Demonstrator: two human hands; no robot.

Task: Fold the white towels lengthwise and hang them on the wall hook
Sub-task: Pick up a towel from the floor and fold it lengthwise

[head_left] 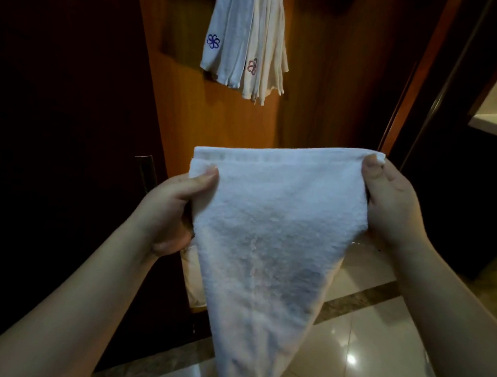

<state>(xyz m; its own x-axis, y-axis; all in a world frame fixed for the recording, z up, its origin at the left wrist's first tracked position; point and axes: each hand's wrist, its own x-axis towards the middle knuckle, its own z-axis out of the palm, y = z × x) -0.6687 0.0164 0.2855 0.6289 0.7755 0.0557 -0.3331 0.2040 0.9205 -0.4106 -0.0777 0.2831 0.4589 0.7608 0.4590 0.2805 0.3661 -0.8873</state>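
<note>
A white towel [274,219] is stretched out in front of the wooden wall panel [322,75], held up by both hands at its top edge. The left hand [172,209] grips the towel's upper left corner, thumb pressed flat on the front of the cloth and the other fingers curled behind it. The right hand [387,201] pinches the upper right corner, thumb on the hem — the remaining fingers wrap round the towel's side edge. Between the two hands the hem runs nearly level and taut, and below it the cloth narrows to a hanging point above the glossy tiled floor [363,343]. Above the held towel, higher on the same panel, hanging towels [246,41] are bunched together in long folds; the hook itself lies out of view. One carries a blue flower emblem [213,41], the one just right of it a reddish emblem [252,66].
</note>
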